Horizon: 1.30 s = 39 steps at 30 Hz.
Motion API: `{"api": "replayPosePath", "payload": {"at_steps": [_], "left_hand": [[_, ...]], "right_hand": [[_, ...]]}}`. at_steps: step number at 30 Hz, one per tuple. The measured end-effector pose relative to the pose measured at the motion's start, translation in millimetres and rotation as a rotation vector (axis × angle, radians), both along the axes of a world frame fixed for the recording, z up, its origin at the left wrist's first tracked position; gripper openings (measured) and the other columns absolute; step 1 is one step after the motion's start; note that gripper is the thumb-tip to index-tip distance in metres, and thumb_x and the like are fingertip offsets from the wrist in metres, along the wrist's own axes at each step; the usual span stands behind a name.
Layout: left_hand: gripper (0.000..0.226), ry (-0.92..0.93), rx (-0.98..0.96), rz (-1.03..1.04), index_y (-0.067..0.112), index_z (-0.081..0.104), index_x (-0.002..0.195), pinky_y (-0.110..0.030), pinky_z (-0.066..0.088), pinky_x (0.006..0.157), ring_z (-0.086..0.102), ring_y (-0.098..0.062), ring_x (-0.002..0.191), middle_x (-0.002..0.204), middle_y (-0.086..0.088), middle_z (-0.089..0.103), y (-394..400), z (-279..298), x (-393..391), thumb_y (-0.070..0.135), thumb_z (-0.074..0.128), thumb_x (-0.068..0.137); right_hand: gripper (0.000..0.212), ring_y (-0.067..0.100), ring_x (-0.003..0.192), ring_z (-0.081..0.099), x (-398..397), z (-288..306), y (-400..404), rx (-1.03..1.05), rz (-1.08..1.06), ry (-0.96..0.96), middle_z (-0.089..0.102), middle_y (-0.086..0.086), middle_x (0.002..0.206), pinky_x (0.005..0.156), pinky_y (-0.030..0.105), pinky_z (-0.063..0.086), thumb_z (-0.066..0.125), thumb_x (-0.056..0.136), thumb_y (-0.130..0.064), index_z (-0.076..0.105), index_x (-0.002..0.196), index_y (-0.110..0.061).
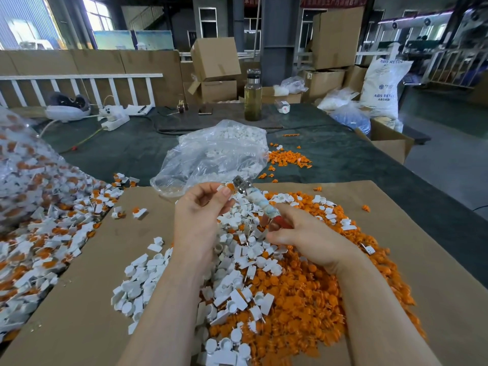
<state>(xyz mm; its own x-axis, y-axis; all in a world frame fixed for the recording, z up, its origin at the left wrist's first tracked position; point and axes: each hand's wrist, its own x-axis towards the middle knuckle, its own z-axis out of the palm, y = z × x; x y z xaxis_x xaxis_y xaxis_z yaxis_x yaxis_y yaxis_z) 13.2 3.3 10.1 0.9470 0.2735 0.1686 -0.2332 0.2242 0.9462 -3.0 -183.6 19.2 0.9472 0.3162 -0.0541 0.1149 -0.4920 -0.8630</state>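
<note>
My left hand (203, 207) pinches a small white-and-orange plastic part (226, 187) between thumb and fingers, held above the piles. My right hand (298, 233) grips a small hammer-like tool (257, 199) by its red, tape-wrapped handle; its metal head (240, 183) sits right beside the pinched part. Beneath both hands lies a heap of loose white plastic pieces (232, 276) and a heap of orange caps (303, 294) on a sheet of brown cardboard (84, 281).
A pile of assembled white-and-orange parts (45, 233) lies at the left by a clear bag of the same (23, 165). A clear bag of white pieces (219, 151), scattered orange caps (287, 158), a glass bottle (253, 97) and a power strip (113, 118) sit farther back.
</note>
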Motion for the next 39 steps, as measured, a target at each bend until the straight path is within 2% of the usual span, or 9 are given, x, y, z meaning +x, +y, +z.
{"api": "replayPosePath", "payload": {"at_steps": [6, 8, 10, 13, 17, 23, 29, 35, 39], "left_hand": [[0.008, -0.02, 0.033, -0.006, 0.01, 0.07, 0.088, -0.017, 0.055, 0.067, 0.068, -0.009, 0.066, 0.072, 0.004, 0.071, 0, 1, 0, 0.002, 0.07, 0.087], [0.008, -0.022, 0.03, -0.006, 0.01, 0.07, 0.088, -0.017, 0.055, 0.066, 0.068, -0.009, 0.066, 0.071, 0.004, 0.071, 1, 1, -1, 0.002, 0.07, 0.087], [0.007, -0.019, 0.023, -0.009, 0.008, 0.07, 0.089, -0.017, 0.055, 0.066, 0.067, -0.008, 0.065, 0.071, 0.004, 0.071, 2, 1, 0, 0.002, 0.07, 0.087], [0.007, -0.012, 0.016, -0.011, 0.007, 0.07, 0.09, -0.017, 0.055, 0.067, 0.067, -0.008, 0.066, 0.072, 0.002, 0.071, 2, 1, 0, 0.001, 0.069, 0.087], [0.008, -0.004, -0.016, -0.013, 0.008, 0.069, 0.088, -0.018, 0.056, 0.067, 0.067, -0.008, 0.064, 0.069, 0.005, 0.07, 1, 1, -1, 0.0, 0.068, 0.087], [0.009, 0.015, -0.023, -0.005, 0.008, 0.069, 0.088, -0.02, 0.058, 0.071, 0.067, -0.01, 0.065, 0.069, 0.004, 0.071, 1, 1, -1, -0.001, 0.068, 0.087], [0.006, 0.107, -0.067, -0.031, 0.009, 0.07, 0.087, -0.022, 0.059, 0.072, 0.07, -0.011, 0.069, 0.072, 0.003, 0.073, 4, 3, -2, 0.003, 0.07, 0.086], [0.017, 0.282, -0.331, 0.228, 0.01, 0.066, 0.104, -0.024, 0.062, 0.071, 0.076, -0.014, 0.083, 0.089, -0.003, 0.078, 36, 5, 1, 0.008, 0.071, 0.088], [0.01, 0.394, -0.604, 0.4, 0.009, 0.067, 0.1, -0.021, 0.061, 0.068, 0.076, -0.01, 0.076, 0.087, -0.006, 0.078, 68, 3, 0, 0.012, 0.069, 0.091]], "right_hand": [[0.051, 0.012, 0.099, 0.063, -1, 1, 1, -0.061, 0.034, 0.021, 0.058, 0.004, 0.119, 0.075, 0.021, 0.051, 0.064, 0.091, -0.02, 0.042, 0.136, -0.013], [0.055, 0.018, 0.104, 0.061, -1, 0, 1, -0.078, 0.033, 0.031, 0.059, 0.003, 0.117, 0.09, 0.037, 0.05, 0.064, 0.091, -0.02, 0.04, 0.14, -0.014], [0.052, 0.02, 0.087, 0.058, -1, -1, 2, -0.085, 0.033, 0.01, 0.059, 0.007, 0.096, 0.083, 0.047, 0.048, 0.064, 0.089, -0.016, 0.041, 0.135, -0.005], [0.042, 0.025, 0.079, 0.057, 0, -4, 5, -0.139, 0.004, -0.059, 0.059, 0.013, 0.09, 0.074, 0.038, 0.049, 0.061, 0.086, -0.009, 0.048, 0.125, -0.002], [0.018, 0.001, 0.052, 0.044, 1, -5, 7, -0.168, 0.011, -0.133, 0.047, -0.006, 0.069, 0.046, 0.014, 0.034, 0.056, 0.082, -0.004, 0.058, 0.098, -0.011], [0.01, 0.008, 0.057, 0.047, 4, -10, 10, -0.181, 0.0, -0.167, 0.053, 0.001, 0.074, 0.054, 0.029, 0.039, 0.054, 0.086, -0.005, 0.058, 0.095, -0.01], [0.017, 0.004, 0.056, 0.047, 5, -13, 10, -0.246, -0.011, -0.204, 0.056, -0.005, 0.076, 0.051, 0.022, 0.036, 0.055, 0.087, -0.012, 0.052, 0.084, -0.029], [0.031, 0.006, 0.053, 0.045, 9, -14, 10, -0.175, -0.213, -0.287, 0.047, -0.01, 0.064, 0.05, 0.028, 0.039, 0.056, 0.09, -0.016, 0.041, 0.069, -0.032], [0.018, 0.008, 0.053, 0.051, 13, -17, 3, -0.166, -0.359, -0.303, 0.056, -0.005, 0.066, 0.049, 0.028, 0.037, 0.053, 0.095, -0.025, 0.052, 0.077, -0.026]]}}
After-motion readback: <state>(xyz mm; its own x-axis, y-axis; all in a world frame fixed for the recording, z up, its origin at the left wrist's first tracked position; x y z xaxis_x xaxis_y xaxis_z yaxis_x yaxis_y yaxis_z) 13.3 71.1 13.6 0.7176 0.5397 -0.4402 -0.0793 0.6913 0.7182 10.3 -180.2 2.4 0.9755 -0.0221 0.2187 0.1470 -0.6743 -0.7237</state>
